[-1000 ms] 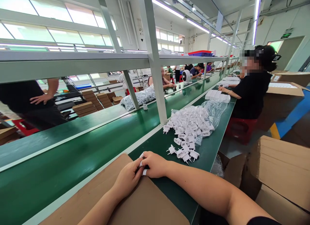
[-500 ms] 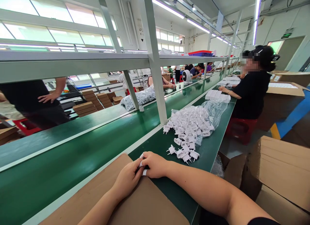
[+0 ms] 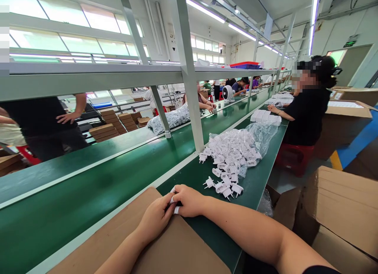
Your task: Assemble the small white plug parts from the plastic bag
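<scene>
In the head view, my left hand (image 3: 156, 217) and my right hand (image 3: 190, 200) meet at the edge of the cardboard sheet (image 3: 124, 230). Both are closed together on one small white piece (image 3: 176, 210), and only its ends show between my fingers. Near them, on the green bench (image 3: 189, 175), lie some loose white plug parts (image 3: 226, 187), and many more spill from the clear bag (image 3: 262, 132). I judge the work is at an early point: one piece is in hand, the heap is large, and I see no finished pieces near me.
</scene>
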`<action>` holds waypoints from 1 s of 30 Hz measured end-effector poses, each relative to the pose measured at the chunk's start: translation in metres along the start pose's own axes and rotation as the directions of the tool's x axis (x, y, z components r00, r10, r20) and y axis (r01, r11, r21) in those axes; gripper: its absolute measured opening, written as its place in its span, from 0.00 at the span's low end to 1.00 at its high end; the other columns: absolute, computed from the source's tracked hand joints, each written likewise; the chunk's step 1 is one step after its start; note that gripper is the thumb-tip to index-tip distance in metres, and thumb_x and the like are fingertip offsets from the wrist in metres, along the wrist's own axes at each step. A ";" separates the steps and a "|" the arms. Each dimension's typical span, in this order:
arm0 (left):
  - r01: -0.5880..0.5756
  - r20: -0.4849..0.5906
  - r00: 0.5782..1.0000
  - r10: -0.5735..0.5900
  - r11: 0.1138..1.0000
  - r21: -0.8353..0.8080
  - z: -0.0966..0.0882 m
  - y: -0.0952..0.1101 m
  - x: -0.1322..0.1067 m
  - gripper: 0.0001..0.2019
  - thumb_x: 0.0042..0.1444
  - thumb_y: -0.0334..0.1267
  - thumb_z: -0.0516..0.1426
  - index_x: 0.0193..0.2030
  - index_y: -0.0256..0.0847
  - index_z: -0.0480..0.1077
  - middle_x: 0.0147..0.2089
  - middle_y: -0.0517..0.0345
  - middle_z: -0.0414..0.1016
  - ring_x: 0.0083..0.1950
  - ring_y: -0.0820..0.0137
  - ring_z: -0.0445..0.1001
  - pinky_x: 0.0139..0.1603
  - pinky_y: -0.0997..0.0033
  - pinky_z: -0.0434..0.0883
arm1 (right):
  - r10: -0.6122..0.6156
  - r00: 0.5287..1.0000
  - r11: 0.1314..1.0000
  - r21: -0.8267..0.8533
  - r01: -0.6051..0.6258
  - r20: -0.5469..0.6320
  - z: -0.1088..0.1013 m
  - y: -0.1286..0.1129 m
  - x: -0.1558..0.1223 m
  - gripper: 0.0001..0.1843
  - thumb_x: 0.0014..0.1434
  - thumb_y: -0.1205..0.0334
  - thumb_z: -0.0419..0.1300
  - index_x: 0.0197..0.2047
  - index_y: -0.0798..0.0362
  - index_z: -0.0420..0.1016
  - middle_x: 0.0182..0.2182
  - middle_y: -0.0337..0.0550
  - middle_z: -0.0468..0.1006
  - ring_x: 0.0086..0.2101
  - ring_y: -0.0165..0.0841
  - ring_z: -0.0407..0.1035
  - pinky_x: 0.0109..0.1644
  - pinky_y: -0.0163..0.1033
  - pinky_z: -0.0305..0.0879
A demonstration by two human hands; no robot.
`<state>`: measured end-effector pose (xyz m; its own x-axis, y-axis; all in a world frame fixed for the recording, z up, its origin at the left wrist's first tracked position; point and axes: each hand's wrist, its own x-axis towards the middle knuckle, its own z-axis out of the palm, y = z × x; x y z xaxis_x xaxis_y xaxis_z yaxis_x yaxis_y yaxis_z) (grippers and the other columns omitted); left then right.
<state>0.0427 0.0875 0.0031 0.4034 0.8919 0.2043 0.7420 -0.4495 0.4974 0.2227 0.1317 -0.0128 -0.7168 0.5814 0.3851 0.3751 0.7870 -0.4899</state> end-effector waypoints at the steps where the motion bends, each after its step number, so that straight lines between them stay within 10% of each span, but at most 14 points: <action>1: 0.001 0.001 1.000 -0.001 1.000 -0.002 0.000 0.000 0.000 0.15 0.68 0.47 0.44 0.34 0.44 0.63 0.31 0.58 0.73 0.31 0.65 0.69 0.33 0.68 0.60 | 0.000 1.000 1.000 0.000 0.000 0.000 0.000 0.000 0.000 0.06 0.54 0.66 0.67 0.30 0.54 0.72 0.37 0.42 0.65 0.40 0.36 0.65 0.43 0.39 0.67; 30: -0.004 -0.005 1.000 0.004 1.000 0.003 0.002 -0.003 0.000 0.16 0.69 0.48 0.44 0.34 0.44 0.64 0.32 0.57 0.74 0.32 0.65 0.70 0.33 0.67 0.61 | 0.011 1.000 1.000 0.011 -0.011 -0.006 -0.002 0.000 -0.001 0.05 0.54 0.66 0.67 0.31 0.54 0.74 0.38 0.42 0.67 0.42 0.37 0.67 0.44 0.39 0.67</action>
<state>0.0414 0.0892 0.0001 0.4037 0.8904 0.2104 0.7420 -0.4532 0.4940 0.2246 0.1313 -0.0110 -0.7091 0.5915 0.3839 0.3770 0.7781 -0.5025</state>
